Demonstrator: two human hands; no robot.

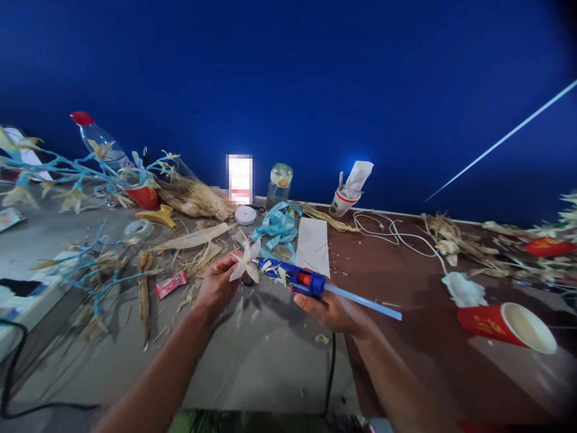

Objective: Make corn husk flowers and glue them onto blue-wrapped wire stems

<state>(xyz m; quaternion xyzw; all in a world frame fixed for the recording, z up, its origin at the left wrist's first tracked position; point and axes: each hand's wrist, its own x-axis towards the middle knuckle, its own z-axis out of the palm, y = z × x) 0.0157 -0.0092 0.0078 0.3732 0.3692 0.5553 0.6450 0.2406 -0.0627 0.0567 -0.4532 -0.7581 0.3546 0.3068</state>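
My left hand (219, 282) pinches a pale flower (246, 258) with pointed petals, seemingly of dried husk. In my right hand (331, 307) is a blue glue gun (293, 275), its nozzle up against the flower's centre or very near it. A long translucent glue stick (365, 300) sticks out of the gun's rear. Behind both hands lie a tangle of light-blue ribbon (277, 228) and a white paper strip (313, 243). The gun's handle and trigger are hidden by my right hand.
Blue-wrapped branches with husk flowers (74, 195) spread at the left, by a red cup (142, 195) and a yellow tool (157, 216). A glass jar (279, 183) stands near the blue wall. At right, a red paper cup (505, 325) lies tipped beside crumpled tissue (464, 288). A black cord (332, 367) hangs in front.
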